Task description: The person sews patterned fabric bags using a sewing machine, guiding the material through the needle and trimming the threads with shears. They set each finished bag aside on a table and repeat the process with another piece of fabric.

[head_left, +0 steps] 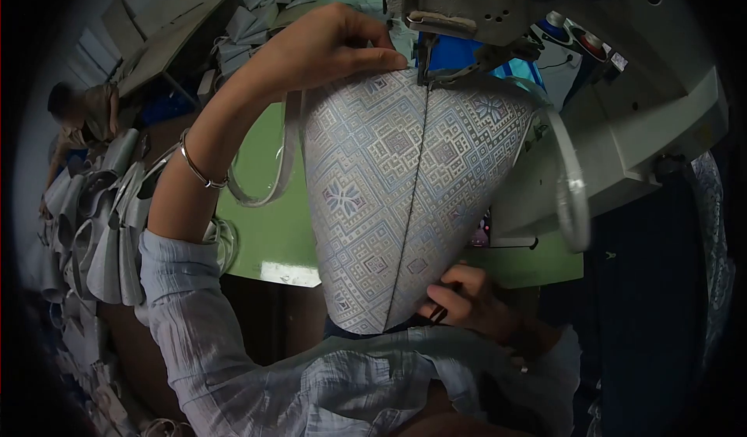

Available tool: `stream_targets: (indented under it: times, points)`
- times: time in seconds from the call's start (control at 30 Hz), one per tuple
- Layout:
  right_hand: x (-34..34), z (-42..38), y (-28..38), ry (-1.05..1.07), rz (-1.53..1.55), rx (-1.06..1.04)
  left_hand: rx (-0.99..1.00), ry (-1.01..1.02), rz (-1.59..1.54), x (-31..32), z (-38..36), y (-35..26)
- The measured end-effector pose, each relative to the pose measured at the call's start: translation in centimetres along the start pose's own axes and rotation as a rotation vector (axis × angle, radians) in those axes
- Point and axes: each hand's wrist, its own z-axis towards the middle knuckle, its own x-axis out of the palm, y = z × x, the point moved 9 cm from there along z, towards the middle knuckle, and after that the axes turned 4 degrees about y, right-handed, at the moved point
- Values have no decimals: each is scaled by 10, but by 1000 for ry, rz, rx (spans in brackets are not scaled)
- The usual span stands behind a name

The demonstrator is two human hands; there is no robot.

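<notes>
A cone-shaped patterned fabric piece [366, 196], pale with blue and grey woven motifs, lies in front of me with a dark seam running down its middle. Its wide top edge sits under the presser foot [425, 71] of a sewing machine [467, 17]. My left hand [350, 44] pinches that edge just left of the foot. Low on the right, my right hand [471, 301] rests against the narrow end with fingers curled, a small dark item at them that I cannot make out. A pale binding strip [574, 196] hangs at the right; another pale strip [284, 176] loops at the left.
The green table [257, 242] ends close to my body. Many similar cone-shaped pieces [109, 258] are piled at the left, near another person [89, 118]. Thread spools [591, 44] stand behind the machine, and cut pieces [253, 24] lie on a surface at the back.
</notes>
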Motion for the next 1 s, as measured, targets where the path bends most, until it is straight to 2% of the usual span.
stream_targets:
  times: [0.03,0.07,0.13,0.23,0.3,0.43,0.5,0.53,0.6,0.67,0.73,0.77,0.83,0.87,0.93,1.0]
  points:
    - [2,-10,-10,-103,32,62,2,6,6,-1,-1,-3]
    - [5,-11,-12,-110,31,62,-22,8,17,-4,-1,-4]
    - [10,-8,-3,-68,18,-88,-41,5,30,-6,-3,-7]
    - [1,-3,5,-59,62,-133,-96,-17,57,-6,-4,-7]
    - [-3,-1,4,-46,81,-126,-188,-79,133,-13,-9,-3]
    - [-13,8,8,-33,44,-82,-237,-80,286,-16,-19,-5]
    - [-13,7,6,-22,34,-78,-39,-364,293,-26,-37,-12]
    - [-12,7,5,-11,28,-72,-34,-368,296,-22,-48,-14]
    - [-14,10,5,-18,26,-70,156,-503,151,-14,-83,-43]
    - [-19,15,3,-24,31,-67,298,-436,2,14,-113,-68]
    - [-21,22,4,-14,40,-84,320,-241,11,56,-144,-85]
    - [-21,23,3,-18,39,-85,322,-239,14,65,-155,-90]
    - [-21,26,5,-40,39,-86,375,-100,248,92,-170,-100]
    - [-20,27,6,-36,42,-86,371,-102,246,95,-175,-96]
    - [-21,28,5,-19,20,-134,593,-277,263,86,-192,-106]
    - [-20,34,9,-18,1,-129,605,-300,259,76,-194,-112]
